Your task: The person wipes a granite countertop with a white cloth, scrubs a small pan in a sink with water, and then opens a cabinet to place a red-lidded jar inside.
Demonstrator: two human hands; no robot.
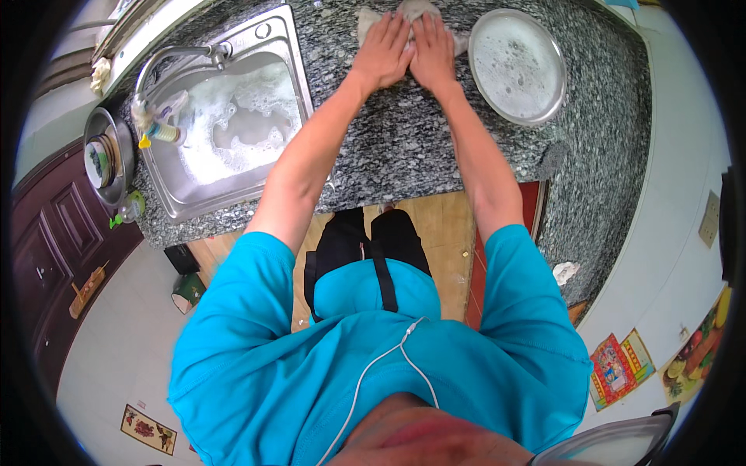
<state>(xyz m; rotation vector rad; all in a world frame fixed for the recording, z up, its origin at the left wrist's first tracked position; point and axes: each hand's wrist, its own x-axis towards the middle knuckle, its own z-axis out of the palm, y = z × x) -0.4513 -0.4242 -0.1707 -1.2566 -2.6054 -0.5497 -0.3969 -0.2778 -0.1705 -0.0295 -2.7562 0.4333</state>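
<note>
A pale, damp-looking cloth (417, 8) lies bunched on the speckled granite counter (396, 145) at the top middle of the view. Both palms press down on it, side by side, with the thumbs almost touching. My left hand (384, 51) covers its left part, and my right hand (432, 52) its right part; the fingers lie nearly flat, pointing away from me. Just right of my right hand stands a round metal basin (564, 87) filled with foamy water. To the left, a stainless steel sink (175, 195) holds sudsy water under a curved faucet (175, 51).
A metal bowl (127, 169) with stacked dishes stands left of the sink, near a green-labelled bottle (133, 205). A dark scouring pad (551, 160) lies near the counter's inner corner. A crumpled white item (565, 272) rests on the right counter arm, beside the wall.
</note>
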